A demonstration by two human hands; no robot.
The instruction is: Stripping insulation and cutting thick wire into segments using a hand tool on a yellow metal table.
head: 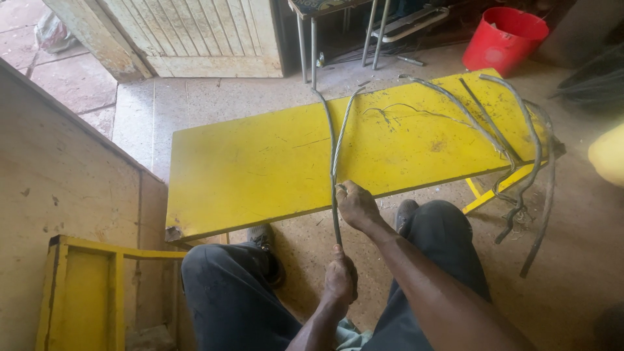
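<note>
I sit with my knees apart in front of a low yellow board (260, 166). A long grey twisted cable (334, 153) runs across the board from the far edge toward me. My right hand (355, 203) grips it at the board's near edge. My left hand (340, 278) is closed on the same cable lower down, between my legs. Several more grey cables (520, 146) lie over the board's right end and hang down to the floor.
A red bucket (504, 39) stands at the back right, near metal table legs (312, 45) and a worn wooden door (195, 36). A yellow frame (84, 292) sits at my lower left beside a pale wall (58, 169). The floor is gritty concrete.
</note>
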